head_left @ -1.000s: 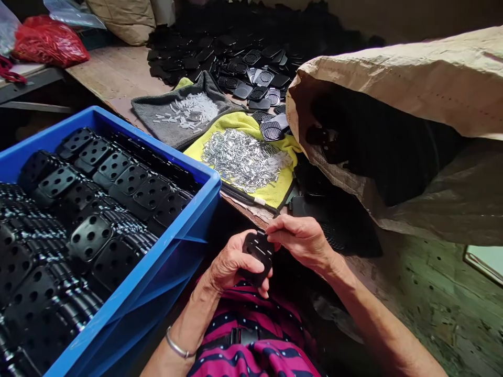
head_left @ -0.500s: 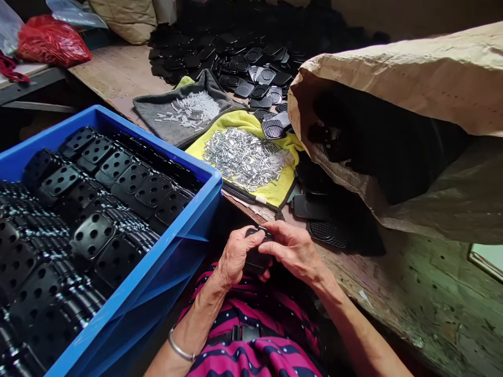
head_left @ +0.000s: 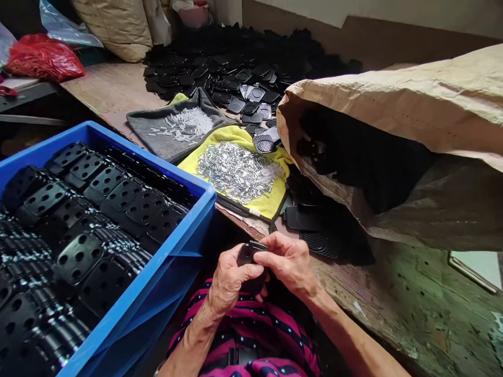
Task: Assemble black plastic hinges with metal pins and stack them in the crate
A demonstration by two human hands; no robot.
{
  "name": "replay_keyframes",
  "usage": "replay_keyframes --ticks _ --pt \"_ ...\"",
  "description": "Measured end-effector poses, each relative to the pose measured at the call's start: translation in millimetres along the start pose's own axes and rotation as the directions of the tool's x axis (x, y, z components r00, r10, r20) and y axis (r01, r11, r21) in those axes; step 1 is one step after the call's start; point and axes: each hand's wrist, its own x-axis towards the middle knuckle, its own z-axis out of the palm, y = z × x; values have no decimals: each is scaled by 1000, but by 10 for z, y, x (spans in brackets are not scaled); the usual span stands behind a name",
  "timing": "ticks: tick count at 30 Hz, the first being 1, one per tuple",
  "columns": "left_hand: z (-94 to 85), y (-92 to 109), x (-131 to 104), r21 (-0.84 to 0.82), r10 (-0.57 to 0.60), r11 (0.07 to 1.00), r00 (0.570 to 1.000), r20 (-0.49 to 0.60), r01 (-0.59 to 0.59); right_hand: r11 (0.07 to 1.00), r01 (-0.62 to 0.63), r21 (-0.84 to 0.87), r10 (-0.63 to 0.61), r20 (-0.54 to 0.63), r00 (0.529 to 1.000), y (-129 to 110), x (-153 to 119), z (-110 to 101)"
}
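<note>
Low over my lap, in the middle of the head view, a black plastic plate with round holes (head_left: 247, 255) is gripped between both hands. My left hand (head_left: 231, 272) closes around its left side, thumb lying across the face. The thumb and fingers of my right hand (head_left: 290, 262) pinch its upper right edge, where a small shiny metal strip shows. Whether a separate pin sits in those fingers is hidden. Beyond the hands, a yellow cloth (head_left: 277, 201) bears a heap of small metal pins (head_left: 236, 170). Behind it a grey cloth (head_left: 143, 128) carries small white pieces (head_left: 184, 125).
A blue crate (head_left: 157, 262) at left holds rows of black holed plates (head_left: 126, 193). Loose black plates (head_left: 236, 68) pile up at the back. A large brown paper sack (head_left: 393, 99) lies open at right on the worn bench (head_left: 416, 298). A red bag (head_left: 45, 57) sits far left.
The view has tilted upward, so the bench and crate appear lower. My left thumb has slid down the plate, baring its holes and metal edge; both hands keep hold of it.
</note>
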Motion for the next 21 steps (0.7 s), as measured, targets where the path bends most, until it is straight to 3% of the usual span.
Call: replay_keyframes --ticks 3,6,9,12,14,17,19,21 --pt "-47 -45 74 -8 -43 999 999 -32 43 951 151 -270 -119 133 984 -37 114 -127" --pt "-57 -14 112 30 -39 999 998 -47 41 791 277 -545 -320 18 947 -164 367 -296" --pt "-42 74 128 147 -21 989 997 -79 33 577 180 -797 -416 -97 904 -278 697 -361" --pt "-46 165 143 377 52 926 985 -167 15 374 48 -926 -323 -81 943 -317 958 -302" --pt "-67 216 149 525 169 850 966 -196 -42 299 4 -954 -264 -79 961 -313 1054 -249" --pt "-99 284 156 684 390 705 908 -155 -186 282 -2 -960 -241 -73 968 -311 1097 -224" --pt "-108 323 164 793 502 561 860 -98 -237 295 27 -955 -237 -46 970 -332 1065 -244" --pt "-105 348 178 900 535 385 844 -39 -203 320 62 -945 -241 -18 970 -362 970 -276"
